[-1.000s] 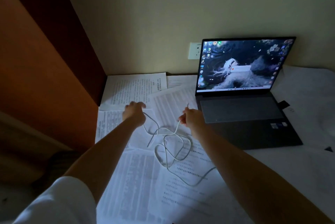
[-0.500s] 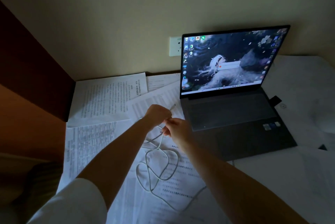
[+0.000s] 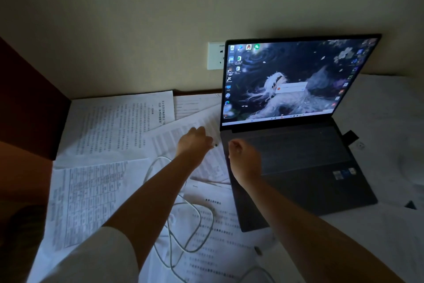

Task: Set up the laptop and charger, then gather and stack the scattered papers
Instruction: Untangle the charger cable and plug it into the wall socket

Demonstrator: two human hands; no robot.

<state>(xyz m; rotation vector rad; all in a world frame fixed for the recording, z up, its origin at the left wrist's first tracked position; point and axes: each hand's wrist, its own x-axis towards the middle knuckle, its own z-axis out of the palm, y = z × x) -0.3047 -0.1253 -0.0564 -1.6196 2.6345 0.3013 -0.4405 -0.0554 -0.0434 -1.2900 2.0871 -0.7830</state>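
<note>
dim room, lit mostly by the screen. left hand [image 3: 195,141] reaches forward, fingers pinched on the plug end [image 3: 215,145] of the white charger cable [image 3: 183,225]; the plug tip sits just beside the left edge of the laptop [image 3: 298,156], with a small gap visible. the cable trails back under the left forearm and lies in loose loops on the papers [image 3: 96,191] nearer the person than the hand. right hand [image 3: 243,156] is over the front-left corner of the laptop's base, just right of the left hand, fingers curled; cannot tell whether it grips anything. laptop is open, screen lit, showing a desktop. printed sheets are spread overlapping to the left of and beneath both hands, unstacked. wall socket [image 3: 215,55] is on the wall beyond the left hand, partly hidden by the screen's left edge. a white sleeve [image 3: 91,259] shows on the left arm.
</note>
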